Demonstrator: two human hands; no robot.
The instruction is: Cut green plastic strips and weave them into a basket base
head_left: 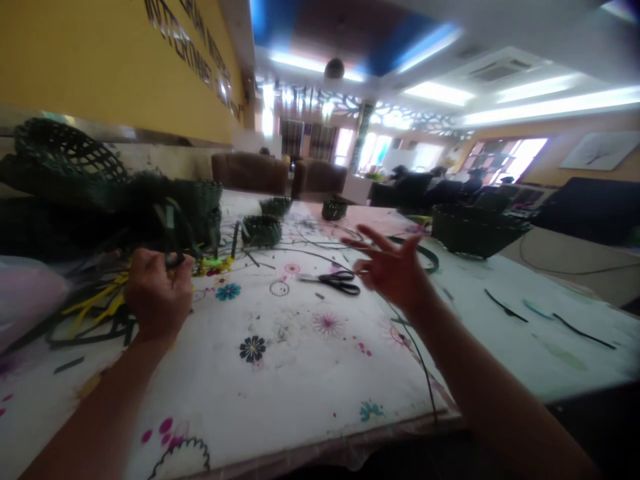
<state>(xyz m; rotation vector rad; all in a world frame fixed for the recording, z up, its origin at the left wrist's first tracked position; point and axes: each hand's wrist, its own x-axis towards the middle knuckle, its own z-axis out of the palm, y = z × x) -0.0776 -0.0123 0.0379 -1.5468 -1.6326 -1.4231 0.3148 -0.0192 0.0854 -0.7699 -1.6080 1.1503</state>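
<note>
My left hand is closed at the left of the table, thumb against the curled fingers. A dark green weaving strip rises from its grip and blurs into the dark baskets behind. Beside it lies a tangle of yellow strips and dark strips. My right hand hovers over the table's middle, fingers spread, holding nothing. Just left of it, black-handled scissors lie on the flowered tablecloth. Thin dark strips run behind and below the right hand.
Large dark green woven baskets are piled at the left. Small baskets stand farther back, and a bigger basket sits at the right. Short strip pieces lie on the right side. Brown chairs stand behind the table.
</note>
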